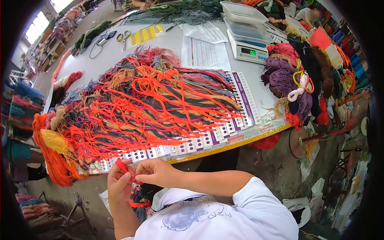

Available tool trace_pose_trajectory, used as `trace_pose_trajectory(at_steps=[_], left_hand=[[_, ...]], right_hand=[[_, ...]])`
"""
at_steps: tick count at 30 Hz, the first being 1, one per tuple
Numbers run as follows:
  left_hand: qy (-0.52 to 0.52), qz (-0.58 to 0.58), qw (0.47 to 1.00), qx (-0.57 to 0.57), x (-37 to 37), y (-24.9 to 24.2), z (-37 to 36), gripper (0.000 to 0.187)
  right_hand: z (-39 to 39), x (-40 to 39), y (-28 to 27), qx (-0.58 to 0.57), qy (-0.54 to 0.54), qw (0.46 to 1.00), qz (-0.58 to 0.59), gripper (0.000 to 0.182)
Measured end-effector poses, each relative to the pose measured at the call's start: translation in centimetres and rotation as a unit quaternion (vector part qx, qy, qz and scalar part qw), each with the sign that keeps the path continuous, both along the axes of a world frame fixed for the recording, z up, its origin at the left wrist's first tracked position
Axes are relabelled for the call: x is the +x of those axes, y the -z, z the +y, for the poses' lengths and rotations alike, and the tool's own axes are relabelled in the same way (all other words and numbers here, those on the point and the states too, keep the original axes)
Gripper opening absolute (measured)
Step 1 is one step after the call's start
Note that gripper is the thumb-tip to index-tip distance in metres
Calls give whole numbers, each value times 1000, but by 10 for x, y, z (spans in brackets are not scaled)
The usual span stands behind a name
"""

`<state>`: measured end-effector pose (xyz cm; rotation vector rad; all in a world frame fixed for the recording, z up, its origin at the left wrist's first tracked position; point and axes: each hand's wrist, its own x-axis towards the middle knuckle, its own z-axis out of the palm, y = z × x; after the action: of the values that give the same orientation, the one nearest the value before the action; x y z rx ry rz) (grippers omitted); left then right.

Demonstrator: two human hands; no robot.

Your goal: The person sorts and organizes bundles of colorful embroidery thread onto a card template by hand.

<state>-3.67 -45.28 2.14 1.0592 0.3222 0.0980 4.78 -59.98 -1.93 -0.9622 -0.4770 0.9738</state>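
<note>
In front of my chest, below the table's near edge, my left hand (119, 182) is closed around bright red yarn (121, 165). My right hand (155, 172) pinches the same yarn close beside the left fingers. Just beyond both hands, a thick spread of orange, dark, tan and pink threads (160, 96) covers the table. Many of these threads are looped through holes in white and purple punched cards (245, 98) along the near and right edges. An orange skein (42, 136) hangs over the left corner near a yellow bundle (58, 140).
A digital scale (250, 53) with stacked plastic trays stands at the back right, near purple yarn (278, 70). Scissors (123, 38), a yellow card (147, 34) and printed sheets (205, 52) lie behind the threads. Green yarn (176, 12) lines the far edge. Another person (310, 16) is far right.
</note>
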Motion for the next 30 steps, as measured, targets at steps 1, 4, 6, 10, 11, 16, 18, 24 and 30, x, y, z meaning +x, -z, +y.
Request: trace_pose_trajectory(at_steps=[1, 4, 6, 10, 11, 16, 18, 24, 30], left_hand=[[1, 0, 1000, 1, 1, 0, 0, 37], [9, -8, 1000, -17, 3, 4, 1, 38], [32, -23, 998, -40, 4, 8, 5, 38], [33, -20, 999, -38, 5, 8, 3, 39], [26, -16, 999, -24, 6, 6, 2, 39], [18, -1, 1000, 1, 8, 1, -2, 38], [16, 4, 1000, 14, 7, 3, 0, 38], [21, 4, 999, 31, 9, 3, 1, 37], [26, 2, 1000, 11, 10, 8, 5, 37]], right_hand=[[0, 0, 1, 3, 5, 1000, 2, 10], [-2, 2, -1, 9, 3, 1000, 14, 9], [-4, 4, 0, 8, -3, 1000, 7, 9], [-7, 6, 2, 6, -24, 1000, 18, 9], [-7, 6, 2, 6, -25, 1000, 17, 9], [-8, 9, -4, 6, -24, 999, 24, 11], [-9, 11, -5, -13, -31, 999, -1, 11], [-9, 13, -2, -24, -43, 999, -8, 11], [-8, 11, 1, 16, -42, 998, 32, 10]])
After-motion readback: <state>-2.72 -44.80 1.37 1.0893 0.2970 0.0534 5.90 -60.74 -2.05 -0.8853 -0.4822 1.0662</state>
